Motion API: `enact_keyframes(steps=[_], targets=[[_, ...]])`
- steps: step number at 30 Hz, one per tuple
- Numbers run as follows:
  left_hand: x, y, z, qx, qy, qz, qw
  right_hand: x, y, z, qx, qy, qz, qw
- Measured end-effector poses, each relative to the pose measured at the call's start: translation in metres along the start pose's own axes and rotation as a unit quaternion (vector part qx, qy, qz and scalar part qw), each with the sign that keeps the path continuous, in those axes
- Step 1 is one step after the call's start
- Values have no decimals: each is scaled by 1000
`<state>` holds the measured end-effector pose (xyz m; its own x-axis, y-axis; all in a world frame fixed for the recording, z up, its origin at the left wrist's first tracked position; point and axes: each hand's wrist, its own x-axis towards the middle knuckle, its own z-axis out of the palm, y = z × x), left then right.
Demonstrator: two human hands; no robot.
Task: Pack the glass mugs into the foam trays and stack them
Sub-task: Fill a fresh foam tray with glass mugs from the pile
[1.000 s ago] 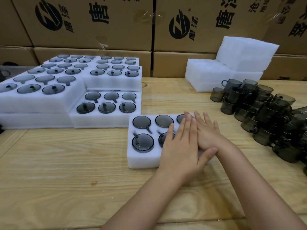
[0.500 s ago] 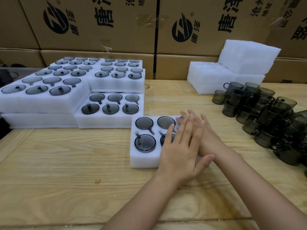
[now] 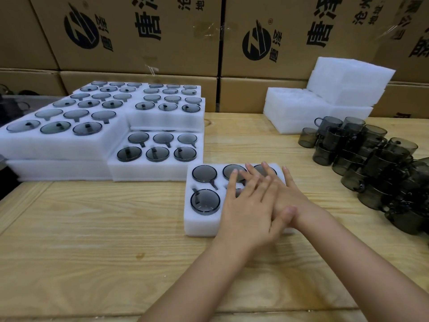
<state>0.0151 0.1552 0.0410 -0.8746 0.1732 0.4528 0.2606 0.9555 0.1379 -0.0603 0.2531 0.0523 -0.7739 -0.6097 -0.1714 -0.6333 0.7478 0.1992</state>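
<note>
Squarely in front of the person, a white foam tray (image 3: pixel 199 226) lies on the pale, grained wooden table (image 3: pixel 92 240). It is a thick, soft-edged block with a slightly pebbled surface and six round wells in two rows of three. Each well has a narrow slot cut at its side. Smoky grey glass mugs (image 3: pixel 205 202) sit sunk in the wells, showing as smooth, glossy discs level with the foam, with thin dark handles lying in the slots.

Both hands rest palm down on the right part of this tray. The left hand (image 3: pixel 248 210) lies on top of the right hand (image 3: pixel 290 196), and its thumb crosses the right wrist. The left fingers (image 3: pixel 232 184) are straight and a little spread, reaching over the middle wells. The right fingers (image 3: pixel 269 169) are also straight and fanned, with their tips at the far-right well. Neither hand curls round anything. The two near wells on the right are mostly hidden under the hands.

To the left, well apart from the hands, filled trays (image 3: pixel 58 147) stand in stepped stacks of differing heights, their tops dotted with the same grey discs. At the back right, spare foam (image 3: pixel 348 82) is piled in plain white slabs. Just in front of it, along the right edge, loose mugs (image 3: pixel 380 156) crowd together in a heap, short translucent cylinders with loop handles. Brown cardboard boxes (image 3: pixel 130 56) with black printing form a wall behind the table.
</note>
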Motion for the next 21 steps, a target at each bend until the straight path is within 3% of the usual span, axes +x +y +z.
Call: enact_keyframes(steps=[3, 5, 6, 9, 10, 13, 15, 16, 17, 18, 19, 20, 21], targets=[[-7, -28, -14, -87, 133, -34, 987, 0, 0, -2, 125, -2, 17, 992], [-12, -58, -21, -184, 219, -119, 951, 0, -1, -5, 196, -7, 39, 980], [-14, -73, -23, -252, 242, -180, 919, 0, -2, -5, 194, -11, 46, 980], [-20, -106, -15, -451, 265, -358, 773, 0, -6, -1, 153, 15, 62, 986], [-22, -111, -9, -476, 254, -386, 748, -1, -7, 0, 148, 21, 64, 987], [-30, -115, 10, -486, 183, -400, 755, -1, -8, 3, 189, 33, 61, 979], [-32, -116, 13, -496, 163, -393, 757, -2, -6, 6, 256, 115, 73, 957], [-32, -118, 12, -495, 152, -392, 761, -5, -5, 9, 325, 200, 102, 919], [-33, -120, 10, -486, 143, -390, 769, -9, -3, 14, 419, 292, 149, 847], [-34, -121, 8, -474, 138, -390, 777, -14, 0, 20, 519, 354, 198, 752], [-37, -121, 7, -461, 139, -393, 783, -20, 3, 25, 604, 367, 240, 666], [-39, -121, 6, -449, 146, -396, 788, -25, 5, 30, 665, 327, 267, 616], [-41, -120, 4, -437, 156, -399, 791, -28, 7, 35, 703, 260, 267, 606]])
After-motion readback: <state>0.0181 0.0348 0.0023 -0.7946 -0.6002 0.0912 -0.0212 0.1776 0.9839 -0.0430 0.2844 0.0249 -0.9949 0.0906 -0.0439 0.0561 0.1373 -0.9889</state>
